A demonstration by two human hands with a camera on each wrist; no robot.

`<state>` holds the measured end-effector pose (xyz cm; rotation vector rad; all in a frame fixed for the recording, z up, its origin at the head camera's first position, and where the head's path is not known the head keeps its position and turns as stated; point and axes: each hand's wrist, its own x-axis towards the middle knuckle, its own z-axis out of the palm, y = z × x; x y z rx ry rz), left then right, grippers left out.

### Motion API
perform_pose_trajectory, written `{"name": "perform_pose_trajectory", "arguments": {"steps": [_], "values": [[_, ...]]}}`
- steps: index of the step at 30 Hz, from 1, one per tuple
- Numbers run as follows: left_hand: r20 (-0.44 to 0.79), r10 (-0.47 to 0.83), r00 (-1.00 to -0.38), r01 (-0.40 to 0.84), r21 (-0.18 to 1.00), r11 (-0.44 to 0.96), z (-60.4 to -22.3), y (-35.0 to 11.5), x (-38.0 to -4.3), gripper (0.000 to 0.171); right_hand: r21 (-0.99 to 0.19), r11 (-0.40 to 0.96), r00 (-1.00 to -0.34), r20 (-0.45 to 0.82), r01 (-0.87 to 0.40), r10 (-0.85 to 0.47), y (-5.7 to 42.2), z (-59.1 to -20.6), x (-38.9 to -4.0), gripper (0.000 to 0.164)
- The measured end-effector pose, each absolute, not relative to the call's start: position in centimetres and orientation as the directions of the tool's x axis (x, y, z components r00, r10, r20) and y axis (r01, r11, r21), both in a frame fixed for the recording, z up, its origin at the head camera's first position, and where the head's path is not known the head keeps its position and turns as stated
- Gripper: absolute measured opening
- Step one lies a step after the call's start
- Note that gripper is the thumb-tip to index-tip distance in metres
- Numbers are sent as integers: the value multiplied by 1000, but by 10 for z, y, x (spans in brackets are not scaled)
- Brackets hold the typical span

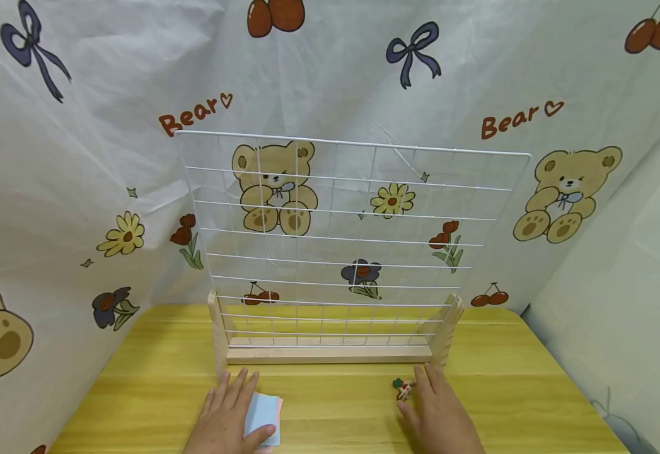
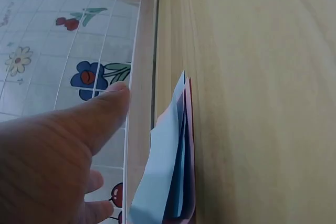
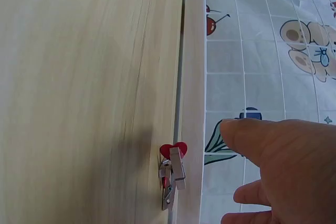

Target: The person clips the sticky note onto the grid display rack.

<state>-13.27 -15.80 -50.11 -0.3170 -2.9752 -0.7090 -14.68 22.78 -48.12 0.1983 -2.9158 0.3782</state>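
Note:
My left hand (image 1: 222,416) is at the table's front, its fingers extended toward the wooden stand. Beside it lies a small stack of light blue and pink paper sheets (image 1: 263,416); the thumb overlaps the blue sheet, but contact cannot be told. In the left wrist view the sheets (image 2: 160,166) spread apart at their edges. My right hand (image 1: 442,413) has its fingers stretched forward, just right of a few small wooden clothespins (image 1: 403,389). One clothespin (image 3: 177,167) shows close to a red heart (image 3: 174,149) in the right wrist view. Nothing is gripped by either hand.
A white wire grid (image 1: 335,239) stands upright in a wooden stand (image 1: 330,356) across the table, beyond both hands. Behind it hangs a white cloth (image 1: 330,75) printed with bears and flowers. The wood-grain table (image 1: 505,391) extends to both sides.

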Motion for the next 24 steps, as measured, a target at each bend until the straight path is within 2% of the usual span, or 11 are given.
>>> {"name": "perform_pose_trajectory", "arguments": {"steps": [8,12,24], "values": [[35,216,-976,210,423,881,-496,-166,-139,90,-274,959,-992,120,-79,-48,236,-477,-150,76],[50,226,-973,227,405,886,-497,-168,-139,85,-269,962,-996,80,-54,-33,240,-475,-151,73],[57,209,-976,215,382,899,-497,-168,-141,75,-254,966,-996,87,-50,-28,250,-471,-154,62]]}}
